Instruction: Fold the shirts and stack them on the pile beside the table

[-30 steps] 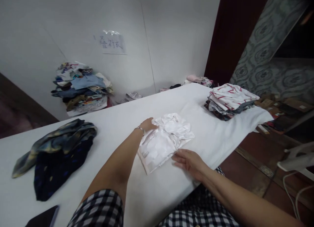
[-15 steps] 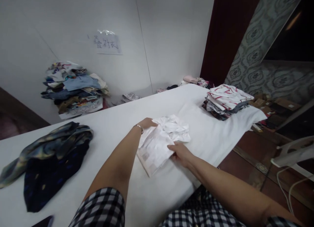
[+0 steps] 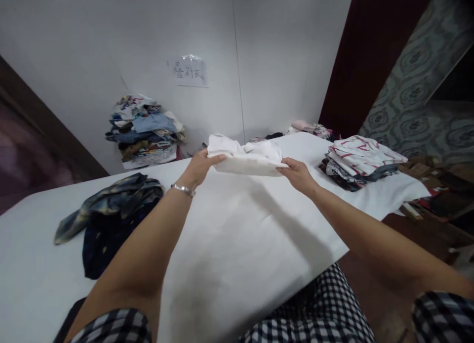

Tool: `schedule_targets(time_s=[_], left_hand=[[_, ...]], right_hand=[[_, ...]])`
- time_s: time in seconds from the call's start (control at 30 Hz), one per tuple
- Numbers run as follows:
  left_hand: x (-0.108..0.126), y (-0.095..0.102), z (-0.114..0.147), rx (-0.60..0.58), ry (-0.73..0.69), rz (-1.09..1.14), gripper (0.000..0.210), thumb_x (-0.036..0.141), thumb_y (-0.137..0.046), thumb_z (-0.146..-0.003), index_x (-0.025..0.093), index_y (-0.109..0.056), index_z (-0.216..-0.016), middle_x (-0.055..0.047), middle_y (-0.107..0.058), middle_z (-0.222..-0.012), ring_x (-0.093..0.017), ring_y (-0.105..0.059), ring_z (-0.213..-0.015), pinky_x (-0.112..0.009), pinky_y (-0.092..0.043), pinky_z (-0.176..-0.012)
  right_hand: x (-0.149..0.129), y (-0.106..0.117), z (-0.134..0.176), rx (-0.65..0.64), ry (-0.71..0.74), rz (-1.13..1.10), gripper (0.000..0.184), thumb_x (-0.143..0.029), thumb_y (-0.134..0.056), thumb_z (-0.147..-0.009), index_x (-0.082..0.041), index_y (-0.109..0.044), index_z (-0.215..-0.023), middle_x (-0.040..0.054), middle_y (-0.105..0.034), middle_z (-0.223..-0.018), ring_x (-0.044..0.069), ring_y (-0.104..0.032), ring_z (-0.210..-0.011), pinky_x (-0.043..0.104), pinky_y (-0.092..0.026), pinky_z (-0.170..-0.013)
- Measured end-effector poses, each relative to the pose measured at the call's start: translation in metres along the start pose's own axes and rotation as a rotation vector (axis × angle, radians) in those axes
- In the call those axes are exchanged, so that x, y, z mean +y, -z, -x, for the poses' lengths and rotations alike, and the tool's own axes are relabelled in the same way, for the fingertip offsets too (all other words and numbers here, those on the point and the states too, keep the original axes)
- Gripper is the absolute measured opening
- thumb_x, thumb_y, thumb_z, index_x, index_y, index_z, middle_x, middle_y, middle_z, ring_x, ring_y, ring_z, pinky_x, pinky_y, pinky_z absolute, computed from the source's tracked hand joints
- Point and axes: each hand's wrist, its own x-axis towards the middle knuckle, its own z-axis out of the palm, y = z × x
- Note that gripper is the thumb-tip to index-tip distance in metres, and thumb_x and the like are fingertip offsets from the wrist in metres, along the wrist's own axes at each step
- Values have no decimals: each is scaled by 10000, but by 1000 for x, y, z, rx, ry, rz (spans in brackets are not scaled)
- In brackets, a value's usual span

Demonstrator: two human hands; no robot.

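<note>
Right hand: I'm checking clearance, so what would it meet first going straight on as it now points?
The white garment that the right hand grips; beyond it, perhaps the wall, though depth is unclear.

Has a seamed pale wall (image 3: 289,56) with a handwritten sign (image 3: 191,72) behind a white-covered table (image 3: 229,219). Gives way, at right, to a dark red panel (image 3: 370,51) and patterned wallpaper (image 3: 411,93).
</note>
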Motion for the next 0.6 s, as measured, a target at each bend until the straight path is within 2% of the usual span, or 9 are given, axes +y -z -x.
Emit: schedule_targets(time_s=[0.1,0.17,0.23,0.3,0.4,0.47,0.53,0.6], left_hand=[[-30,-4,69,-55,161,-197,473,442,-816,-593,159,-736,-963,-83,-743,-1030,-281,-668,-986,-418,-503,-925],[-58,-10,119,-127,222,-320,435,433,-804,-597,167,-744,-937,-81,-746,-1012,-296,-672,-975,-426,-510,-917],[-83,-17,161,-241,172,-389,409,424,-762,-654,207,-738,-1000,-70,-723,-1100,-290,-649,-1036,-432,-487,-957],[-97,-22,189,-307,94,-484,353,415,-722,-698,246,-741,-1007,-66,-693,-1174,-291,-604,-1117,-458,-433,-1022],[-98,-24,204,-306,78,-591,305,422,-707,-714,287,-748,-984,-59,-671,-1220,-291,-550,-1188,-454,-360,-1087],[-90,-23,204,-317,125,-561,330,449,-722,-703,302,-745,-998,-43,-667,-1234,-282,-553,-1187,-407,-367,-1087],[-79,-20,204,-297,228,-465,383,497,-713,-703,298,-735,-1030,-29,-685,-1201,-277,-589,-1140,-379,-421,-1039],[-70,-17,203,-179,376,-365,454,558,-660,-731,270,-712,-1078,-32,-712,-1138,-274,-622,-1084,-375,-471,-976]], right_hand=[[26,3,46,-135,87,126,148,-322,-619,-780,-218,-692,-856,45,-689,-993,224,-606,-974,348,-449,-882],[43,3,86,-339,133,184,149,-271,-570,-824,-231,-710,-854,55,-698,-995,218,-620,-971,347,-462,-883],[54,3,121,-521,144,203,213,-219,-515,-854,-240,-726,-867,59,-699,-999,209,-626,-967,345,-473,-882],[56,2,142,-575,104,216,242,-183,-504,-843,-247,-735,-869,61,-695,-1032,218,-619,-1000,362,-470,-911],[48,1,151,-526,-47,225,220,-169,-552,-782,-264,-743,-840,56,-698,-1066,255,-602,-1058,409,-452,-962],[41,2,150,-514,-164,190,220,-172,-592,-736,-276,-749,-848,51,-703,-1081,281,-592,-1091,432,-439,-988],[36,6,150,-503,-264,105,287,-183,-615,-709,-275,-749,-945,48,-697,-1125,298,-580,-1130,449,-428,-1009],[36,10,147,-452,-348,17,394,-224,-619,-728,-261,-708,-1110,48,-677,-1188,298,-568,-1168,460,-414,-1030]])
